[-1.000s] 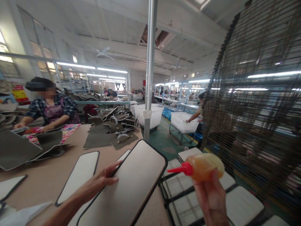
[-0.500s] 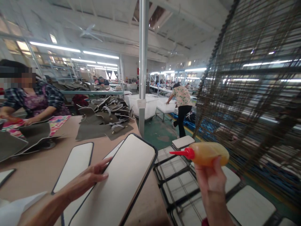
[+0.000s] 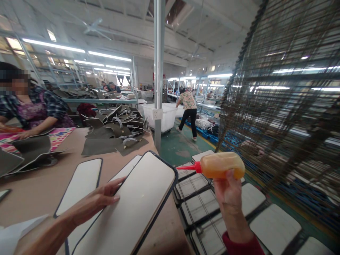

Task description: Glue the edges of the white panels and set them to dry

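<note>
My right hand (image 3: 228,193) is closed around an amber squeeze bottle (image 3: 221,165) with a red nozzle that points left, held in the air beside the table's right edge. My left hand (image 3: 98,198) grips the left edge of a long beige panel with dark trim (image 3: 138,202), which tilts up off the brown table (image 3: 34,187). The nozzle tip hangs just right of the panel's far corner, not touching it.
Similar trimmed panels (image 3: 79,184) lie flat on the table. A heap of dark cut pieces (image 3: 114,131) sits at the far end. A person in a plaid shirt (image 3: 29,106) works at the left. Wire racks (image 3: 202,205) holding panels stand low right; a tall wire rack (image 3: 287,106) fills the right. A steel post (image 3: 158,71) rises behind.
My right hand has brought the bottle left and a little higher, nearer the panel's far corner. The view has turned slightly right. A person in the aisle has walked further away.
</note>
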Tool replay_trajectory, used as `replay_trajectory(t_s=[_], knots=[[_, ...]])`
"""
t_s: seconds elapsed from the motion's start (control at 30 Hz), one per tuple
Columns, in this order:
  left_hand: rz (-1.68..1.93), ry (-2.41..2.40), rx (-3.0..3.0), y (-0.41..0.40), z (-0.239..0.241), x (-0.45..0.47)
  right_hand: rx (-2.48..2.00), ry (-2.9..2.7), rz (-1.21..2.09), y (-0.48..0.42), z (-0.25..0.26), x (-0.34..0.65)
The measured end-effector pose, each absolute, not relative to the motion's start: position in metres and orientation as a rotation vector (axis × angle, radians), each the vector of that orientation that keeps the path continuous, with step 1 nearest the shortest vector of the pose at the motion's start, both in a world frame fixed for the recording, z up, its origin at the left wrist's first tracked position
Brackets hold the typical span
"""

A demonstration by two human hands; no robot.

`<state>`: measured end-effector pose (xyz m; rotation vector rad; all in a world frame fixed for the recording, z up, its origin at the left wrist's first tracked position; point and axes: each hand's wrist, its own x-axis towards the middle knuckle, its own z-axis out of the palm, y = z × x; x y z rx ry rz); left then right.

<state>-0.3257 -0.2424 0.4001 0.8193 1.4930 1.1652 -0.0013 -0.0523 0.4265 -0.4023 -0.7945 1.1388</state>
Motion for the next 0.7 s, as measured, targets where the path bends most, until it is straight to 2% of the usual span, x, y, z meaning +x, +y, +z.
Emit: replay_trajectory(t_s=[0.7], knots=[[1.114,1.427,0.83,-0.244,0.399,-0.333,-0.313,-0.936,1.169,-0.043,0.434,0.008]])
